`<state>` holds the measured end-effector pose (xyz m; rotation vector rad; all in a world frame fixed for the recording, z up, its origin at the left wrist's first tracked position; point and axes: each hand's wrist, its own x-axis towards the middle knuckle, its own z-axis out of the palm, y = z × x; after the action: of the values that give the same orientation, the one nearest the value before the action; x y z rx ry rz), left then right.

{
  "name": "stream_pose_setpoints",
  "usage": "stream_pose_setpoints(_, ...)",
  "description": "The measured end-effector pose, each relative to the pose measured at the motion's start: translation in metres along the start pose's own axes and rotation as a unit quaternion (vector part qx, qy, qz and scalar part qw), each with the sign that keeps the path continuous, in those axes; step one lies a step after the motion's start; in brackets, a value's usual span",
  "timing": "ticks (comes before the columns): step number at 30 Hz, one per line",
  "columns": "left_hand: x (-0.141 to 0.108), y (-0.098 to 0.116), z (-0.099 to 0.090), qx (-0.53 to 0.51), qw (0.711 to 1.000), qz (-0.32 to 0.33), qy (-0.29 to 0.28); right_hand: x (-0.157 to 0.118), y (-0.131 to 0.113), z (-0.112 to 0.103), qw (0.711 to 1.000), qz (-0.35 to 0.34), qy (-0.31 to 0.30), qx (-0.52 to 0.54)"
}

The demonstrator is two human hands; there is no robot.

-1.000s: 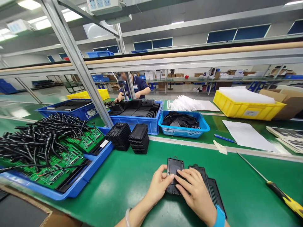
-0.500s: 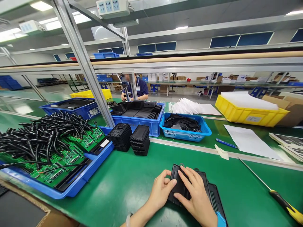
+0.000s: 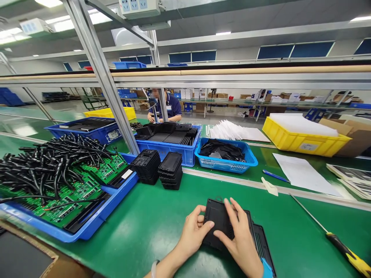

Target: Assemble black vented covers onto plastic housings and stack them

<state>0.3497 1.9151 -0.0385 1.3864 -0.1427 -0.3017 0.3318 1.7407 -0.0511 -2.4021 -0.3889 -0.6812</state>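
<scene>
A flat black plastic case (image 3: 218,218) lies near the front of the green table. My left hand (image 3: 194,228) grips its left edge, thumb on the face and fingers curled behind the side. Over the right part of the case is my right hand (image 3: 238,233), thumb and fingers spread apart and touching its surface. A small ring or loop shows at the case's top edge. More black cases with slots (image 3: 262,243) lie just to the right, partly under my right hand and wrist.
At left, a blue tray (image 3: 97,222) holds green circuit boards with black cables. Black parts stand stacked (image 3: 171,170) beyond my hands, near a light blue basket (image 3: 226,165). A screwdriver (image 3: 337,245) lies right. Across the table sits a person (image 3: 173,106).
The fingers of my right hand have lifted and spread, uncovering more of the case's face. My left hand keeps its hold on the edge. The view has shifted slightly.
</scene>
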Motion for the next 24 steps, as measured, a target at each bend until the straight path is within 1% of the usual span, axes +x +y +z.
stream_pose_setpoints(1, -0.001, 0.003, -0.001, 0.015, 1.000, 0.005, -0.005, 0.000, 0.001, 0.001, 0.996, 0.057, -0.002, 0.061)
stream_pose_setpoints(2, -0.001, 0.005, -0.001, 0.042, 0.999, 0.013, -0.011, 0.000, 0.002, 0.001, 0.985, 0.113, -0.013, 0.131)
stream_pose_setpoints(4, -0.004, 0.010, -0.001, 0.134, 0.989, 0.048, -0.027, 0.000, 0.004, 0.002, 0.941, 0.202, -0.048, 0.268)
stream_pose_setpoints(5, -0.006, 0.010, 0.000, 0.191, 0.979, 0.067, -0.033, 0.000, 0.004, 0.003, 0.916, 0.233, -0.060, 0.320)
stream_pose_setpoints(6, -0.009, 0.010, 0.001, 0.248, 0.965, 0.080, -0.036, 0.001, 0.005, 0.004, 0.896, 0.255, -0.062, 0.359)
stream_pose_setpoints(7, -0.012, 0.008, 0.003, 0.300, 0.950, 0.084, -0.038, 0.001, 0.004, 0.004, 0.882, 0.270, -0.052, 0.382)
stream_pose_setpoints(8, -0.015, 0.005, 0.005, 0.346, 0.934, 0.081, -0.037, 0.001, 0.003, 0.005, 0.876, 0.282, -0.040, 0.390)
stream_pose_setpoints(10, -0.019, -0.001, 0.007, 0.414, 0.906, 0.077, -0.040, 0.001, -0.001, 0.007, 0.871, 0.299, -0.024, 0.389)
stream_pose_setpoints(11, -0.020, -0.001, 0.007, 0.437, 0.894, 0.088, -0.041, 0.001, -0.002, 0.007, 0.869, 0.301, -0.019, 0.393)
stream_pose_setpoints(13, -0.015, 0.006, -0.001, 0.476, 0.868, 0.141, -0.023, 0.000, -0.001, 0.007, 0.867, 0.290, -0.019, 0.405)
stream_pose_setpoints(14, -0.009, 0.016, -0.008, 0.495, 0.851, 0.173, 0.003, -0.001, 0.001, 0.007, 0.869, 0.279, -0.024, 0.408)
stream_pose_setpoints(15, -0.001, 0.028, -0.019, 0.516, 0.831, 0.202, 0.041, -0.002, 0.004, 0.008, 0.872, 0.266, -0.031, 0.409)
stream_pose_setpoints(17, 0.020, 0.059, -0.046, 0.562, 0.781, 0.233, 0.144, -0.005, 0.012, 0.010, 0.881, 0.247, -0.049, 0.400)
stream_pose_setpoints(19, 0.043, 0.092, -0.076, 0.596, 0.734, 0.217, 0.245, -0.008, 0.019, 0.014, 0.888, 0.234, -0.064, 0.391)
stream_pose_setpoints(20, 0.053, 0.105, -0.091, 0.605, 0.718, 0.204, 0.278, -0.010, 0.020, 0.016, 0.889, 0.229, -0.070, 0.391)
stream_pose_setpoints(21, 0.062, 0.116, -0.103, 0.613, 0.705, 0.190, 0.301, -0.010, 0.020, 0.017, 0.890, 0.225, -0.071, 0.389)
stream_pose_setpoints(22, 0.069, 0.123, -0.112, 0.622, 0.698, 0.172, 0.309, -0.009, 0.019, 0.017, 0.892, 0.222, -0.071, 0.387)
stream_pose_setpoints(24, 0.077, 0.130, -0.121, 0.645, 0.688, 0.145, 0.300, -0.003, 0.016, 0.006, 0.900, 0.219, -0.057, 0.371)
